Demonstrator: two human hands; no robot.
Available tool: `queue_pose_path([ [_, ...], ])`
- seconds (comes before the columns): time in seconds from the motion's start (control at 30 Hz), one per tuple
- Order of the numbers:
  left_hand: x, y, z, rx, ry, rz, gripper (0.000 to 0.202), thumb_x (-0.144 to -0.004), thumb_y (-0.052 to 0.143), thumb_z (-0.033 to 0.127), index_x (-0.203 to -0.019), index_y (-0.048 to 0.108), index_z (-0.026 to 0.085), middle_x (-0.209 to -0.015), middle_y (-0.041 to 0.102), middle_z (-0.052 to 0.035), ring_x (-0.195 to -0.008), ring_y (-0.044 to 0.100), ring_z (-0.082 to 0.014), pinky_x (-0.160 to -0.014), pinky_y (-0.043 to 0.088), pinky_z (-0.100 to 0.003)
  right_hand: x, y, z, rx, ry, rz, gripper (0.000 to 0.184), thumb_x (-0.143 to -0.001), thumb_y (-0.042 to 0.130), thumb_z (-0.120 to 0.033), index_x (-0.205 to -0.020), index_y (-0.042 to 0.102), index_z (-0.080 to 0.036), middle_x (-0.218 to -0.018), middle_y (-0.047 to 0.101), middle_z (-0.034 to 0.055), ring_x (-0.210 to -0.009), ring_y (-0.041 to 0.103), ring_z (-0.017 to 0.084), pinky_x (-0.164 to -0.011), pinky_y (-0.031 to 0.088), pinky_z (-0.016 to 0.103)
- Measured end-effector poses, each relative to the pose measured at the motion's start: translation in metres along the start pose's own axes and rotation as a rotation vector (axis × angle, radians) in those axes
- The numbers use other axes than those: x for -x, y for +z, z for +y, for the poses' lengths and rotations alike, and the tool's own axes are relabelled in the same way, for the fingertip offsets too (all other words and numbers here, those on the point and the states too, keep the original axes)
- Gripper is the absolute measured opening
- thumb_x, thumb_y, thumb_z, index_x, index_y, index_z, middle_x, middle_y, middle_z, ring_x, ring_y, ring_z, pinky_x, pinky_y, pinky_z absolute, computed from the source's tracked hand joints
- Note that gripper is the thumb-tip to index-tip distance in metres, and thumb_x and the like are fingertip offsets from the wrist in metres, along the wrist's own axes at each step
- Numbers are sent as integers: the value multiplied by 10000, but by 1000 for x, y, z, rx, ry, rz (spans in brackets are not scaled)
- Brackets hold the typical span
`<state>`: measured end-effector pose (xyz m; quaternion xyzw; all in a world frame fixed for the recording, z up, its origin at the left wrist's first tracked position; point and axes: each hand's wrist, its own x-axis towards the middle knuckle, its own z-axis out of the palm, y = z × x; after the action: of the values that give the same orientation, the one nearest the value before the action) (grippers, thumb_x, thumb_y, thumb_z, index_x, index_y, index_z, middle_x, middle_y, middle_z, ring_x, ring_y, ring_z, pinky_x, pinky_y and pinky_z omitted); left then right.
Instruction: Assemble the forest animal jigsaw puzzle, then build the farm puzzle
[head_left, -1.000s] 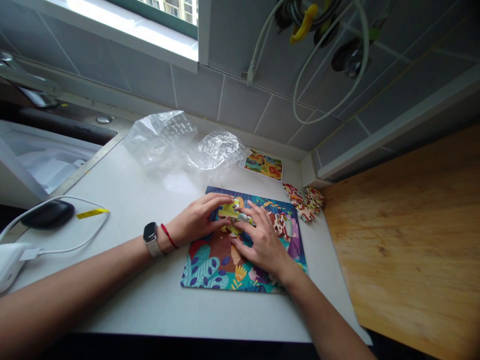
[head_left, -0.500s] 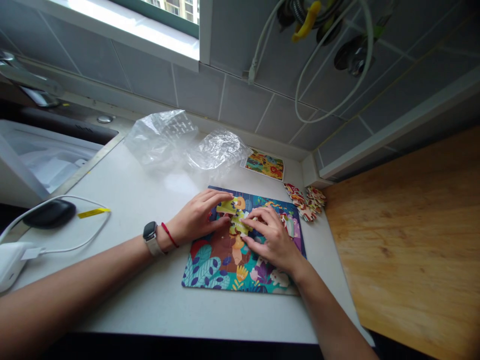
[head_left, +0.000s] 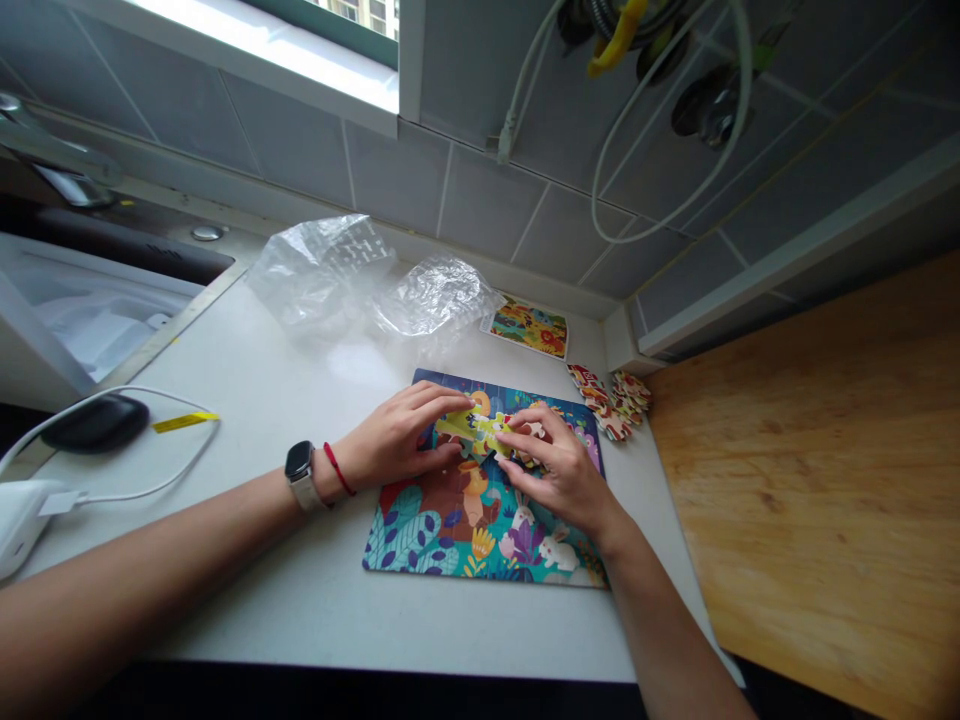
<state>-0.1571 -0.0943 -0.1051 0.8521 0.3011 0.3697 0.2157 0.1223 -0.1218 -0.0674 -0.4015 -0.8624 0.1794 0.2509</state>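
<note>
A colourful jigsaw board (head_left: pixel 442 530) with animals and plants lies on the white counter under both my hands. Over its upper part, yellow-green jigsaw pieces sit between my fingers. My left hand (head_left: pixel 409 430), with a watch and a red cord at the wrist, grips one yellow-green piece (head_left: pixel 454 428) between thumb and fingers. My right hand (head_left: pixel 559 470) pinches another yellow jigsaw piece (head_left: pixel 491 432), whose edge meets or nearly meets the left one. Whether the two interlock I cannot tell. More pieces lie partly hidden beneath my right fingers.
Loose jigsaw pieces (head_left: pixel 611 405) are heaped right of the board. Behind it lie a picture card (head_left: pixel 529 327) and crumpled clear plastic bags (head_left: pixel 330 265). At left are a black mouse-like object (head_left: pixel 97 424), a white charger with cable (head_left: pixel 26 525) and a sink (head_left: pixel 112 265). A wooden board (head_left: pixel 810 480) stands right.
My right hand has moved slightly right and its yellow piece has turned and shifted up and right. My left hand stays nearly in place, its piece now tilted differently.
</note>
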Motion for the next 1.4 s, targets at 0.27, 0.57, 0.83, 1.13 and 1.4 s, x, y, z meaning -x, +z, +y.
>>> queue_pose_path([
  [0.27,1,1,-1,-9,-5,8,444,-966,711,301,-1383,597,198,-1283,702,-146,-1180,674,-279,-991,600,-462,0,-2,0,-80,-35,-39,325,-981,650,-169,-1259,741,-311,-1267,644,91,-1172,678,241,-954,649,424],
  [0.57,1,2,-1,-17,19,-12,431,-975,707,308,-1369,579,191,-1277,692,-145,-1170,668,-277,-986,603,-454,0,5,1,-127,-40,14,371,-987,578,-99,-1274,725,-282,-1338,661,103,-1245,672,236,-1022,622,426],
  [0.83,1,2,1,-10,25,-17,419,-969,713,283,-1360,594,193,-1274,700,-140,-1164,670,-271,-985,602,-447,-1,15,-1,-136,33,100,242,-997,647,-174,-1187,773,-255,-1148,760,84,-1073,738,213,-969,627,385],
  [1.13,1,2,1,21,63,-23,432,-982,707,287,-1380,574,185,-1296,694,-142,-1170,654,-270,-992,590,-453,-2,13,0,-264,103,132,366,-982,567,-112,-1210,792,-288,-1159,804,52,-1114,737,219,-1033,586,415],
  [1.4,1,4,1,30,95,-54,457,-960,705,226,-1395,567,192,-1321,686,-146,-1170,654,-273,-990,589,-453,0,22,-5,-448,246,218,171,-978,700,-260,-1137,759,-279,-1225,763,72,-1141,726,233,-942,625,373],
])
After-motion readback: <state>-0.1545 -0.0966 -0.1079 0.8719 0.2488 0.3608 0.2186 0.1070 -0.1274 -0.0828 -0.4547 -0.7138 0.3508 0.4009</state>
